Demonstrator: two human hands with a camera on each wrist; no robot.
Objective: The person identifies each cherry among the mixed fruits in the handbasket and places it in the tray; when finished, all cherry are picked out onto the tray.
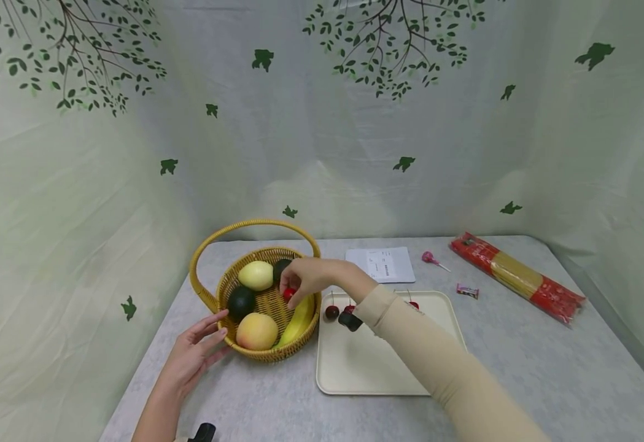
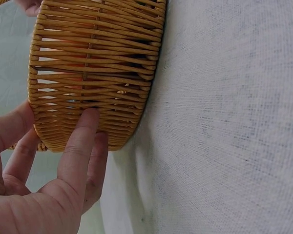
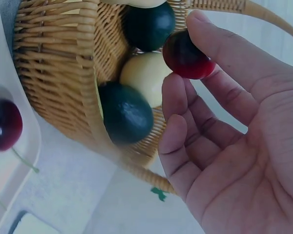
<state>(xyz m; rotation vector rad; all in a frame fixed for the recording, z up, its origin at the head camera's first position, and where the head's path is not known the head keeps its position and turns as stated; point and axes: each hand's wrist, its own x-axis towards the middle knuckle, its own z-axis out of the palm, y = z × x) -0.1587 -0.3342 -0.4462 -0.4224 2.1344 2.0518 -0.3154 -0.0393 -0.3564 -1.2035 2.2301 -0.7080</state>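
My right hand (image 1: 313, 275) pinches a dark red cherry (image 3: 188, 54) between thumb and fingertips, above the inside of a wicker basket (image 1: 269, 356). In the basket lie a peach (image 1: 257, 331), a banana (image 1: 299, 320), a pale yellow lemon (image 1: 256, 275) and two dark green avocado-like fruits, one (image 1: 241, 302) at the left and one (image 1: 281, 268) partly behind my right hand. The fingers of my left hand (image 1: 191, 356) are extended and touch the basket's outer left side. Beside the basket, a cream tray (image 1: 366, 374) holds cherries (image 1: 331, 312), partly hidden by my right arm.
Behind the tray lies a white sheet with a printed label (image 1: 382, 264). Further right are a pink lollipop (image 1: 428, 256), a small wrapped candy (image 1: 468, 291) and a long red and gold packet (image 1: 515, 276). The basket's tall handle (image 1: 255, 222) arches over its back.
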